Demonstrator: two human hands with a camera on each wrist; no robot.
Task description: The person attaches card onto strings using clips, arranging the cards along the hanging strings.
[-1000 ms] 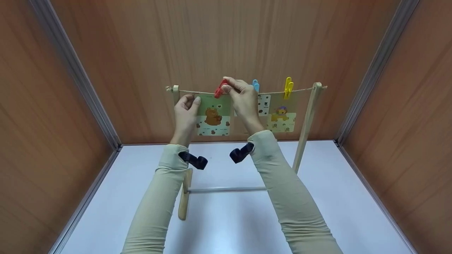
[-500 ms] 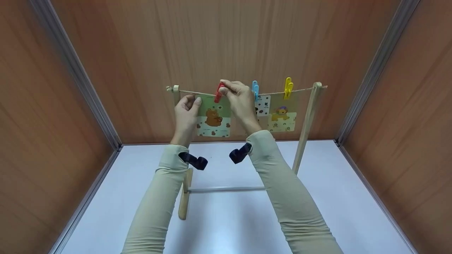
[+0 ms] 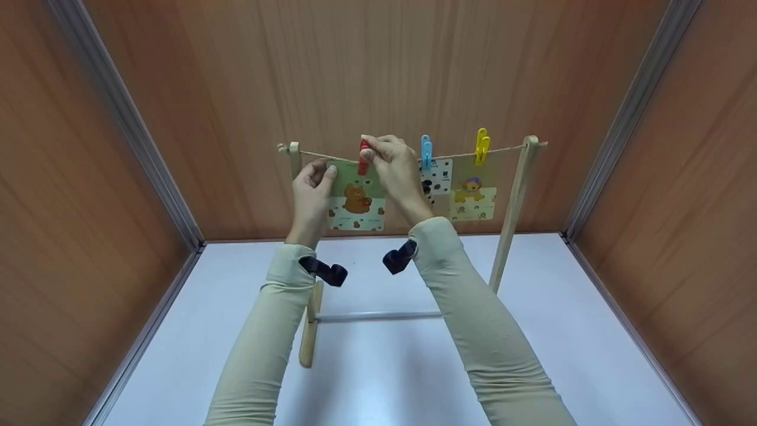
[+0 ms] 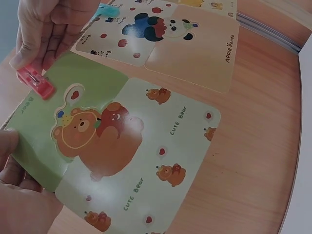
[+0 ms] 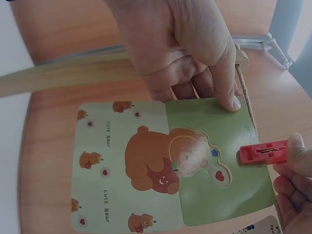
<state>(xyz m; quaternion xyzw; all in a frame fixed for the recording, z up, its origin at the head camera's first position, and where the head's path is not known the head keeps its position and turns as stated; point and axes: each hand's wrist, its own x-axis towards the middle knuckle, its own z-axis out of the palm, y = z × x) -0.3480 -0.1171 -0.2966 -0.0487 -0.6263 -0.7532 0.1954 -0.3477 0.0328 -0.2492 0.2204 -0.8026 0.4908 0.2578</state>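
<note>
A green and white bear card (image 3: 357,201) hangs at the string (image 3: 319,155), near its left end. My left hand (image 3: 312,192) pinches the card's upper left corner, thumb in front and fingers behind, as the right wrist view shows. With thumb and fingers my right hand (image 3: 397,171) pinches the tail of a red clothespin (image 3: 362,165). In the left wrist view the red clothespin (image 4: 36,83) sits over the string and the top edge of the card (image 4: 117,146), about midway along it.
To the right, a blue clothespin (image 3: 426,152) holds a panda card (image 3: 439,177) and a yellow clothespin (image 3: 482,147) holds a lion card (image 3: 473,204). Wooden posts (image 3: 513,219) carry the string. A rod (image 3: 378,317) runs low above the white surface (image 3: 378,378); wood panels surround it.
My right hand has moved slightly left and down with the red clothespin, which has turned from slanted to upright over the card's top edge. The left hand has stayed at the corner.
</note>
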